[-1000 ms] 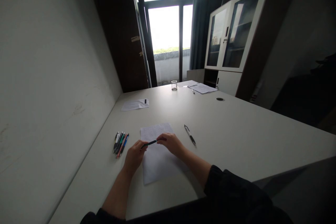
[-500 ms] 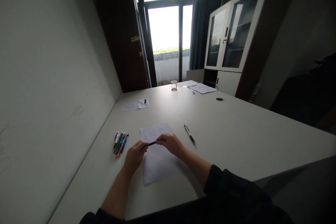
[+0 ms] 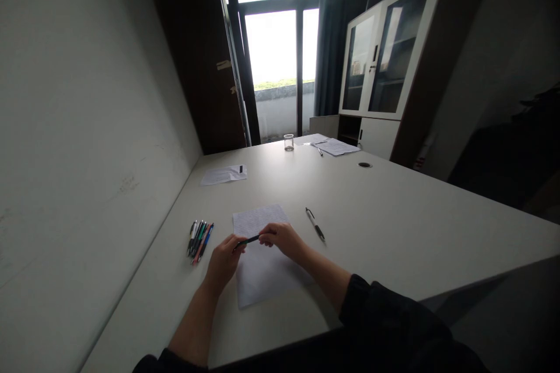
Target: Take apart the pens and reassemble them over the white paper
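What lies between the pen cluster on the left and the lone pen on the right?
Head view: the sheet, with the left hand and right hand holding a dark pen above it.

White table (image 3: pixel 394 210) bears written sheet (image 3: pixel 262 277), bundled pens (image 3: pixel 199 240), lone pen (image 3: pixel 315 225), glass (image 3: pixel 288 141).

Dark pen (image 3: pixel 248 239), white lined sheet (image 3: pixel 262 256)
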A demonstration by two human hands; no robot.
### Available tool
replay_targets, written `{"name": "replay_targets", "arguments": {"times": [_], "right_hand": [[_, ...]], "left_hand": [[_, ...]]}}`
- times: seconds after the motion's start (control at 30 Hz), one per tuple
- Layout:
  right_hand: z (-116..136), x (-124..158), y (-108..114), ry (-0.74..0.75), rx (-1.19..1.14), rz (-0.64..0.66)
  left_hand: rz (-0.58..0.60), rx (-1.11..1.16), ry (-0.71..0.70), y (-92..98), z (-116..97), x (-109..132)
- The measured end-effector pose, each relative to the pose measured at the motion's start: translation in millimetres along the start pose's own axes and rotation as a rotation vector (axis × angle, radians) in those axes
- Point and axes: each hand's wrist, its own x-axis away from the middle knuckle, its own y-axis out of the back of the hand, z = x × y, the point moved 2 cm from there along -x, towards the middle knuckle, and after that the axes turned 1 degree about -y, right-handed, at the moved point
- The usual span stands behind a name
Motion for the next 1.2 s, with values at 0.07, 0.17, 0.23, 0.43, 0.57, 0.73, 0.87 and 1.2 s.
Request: {"name": "replay_targets", "arguments": {"times": [0.07, 0.17, 0.23, 0.43, 0.57, 0.73, 0.87, 1.2], "right_hand": [[0.2, -0.2, -1.0, -0.005, -0.022, -0.009], [2.1, -0.1, -1.2, 0.018, -0.014, -0.032], [4.2, 0.4, -1.1, 0.04, -0.013, -0.046], [7.4, 2.2, -1.7, 0.049, -0.075, -0.069], [4.2, 1.8, -2.1, 0.013, -0.125, -0.048], [1.7, 0.5, -0.3, 0.016, -0.129, -0.023], [3.1, 0.5, 1.2, 0.048, -0.057, -0.014], [6.0, 1.5, 1.0, 0.117, 0.068, 0.019]], "left_hand": [[-0.007, 0.008, -0.002, -0.1, -0.1, -0.2], [-0.012, 0.02, 0.0, -0.8, 0.2, -0.3], [-0.012, 0.033, 0.003, -1.3, 0.2, -0.5], [0.003, 0.075, 0.009, -2.2, -0.6, -1.5], [-0.005, 0.092, 0.012, -3.0, 1.8, -1.3], [-0.026, 0.124, 0.021, -3.7, 5.4, -0.9], [-0.032, 0.117, 0.012, -2.4, 4.6, -0.5], [-0.013, 0.031, -0.006, -0.7, 4.4, 0.8]]}}
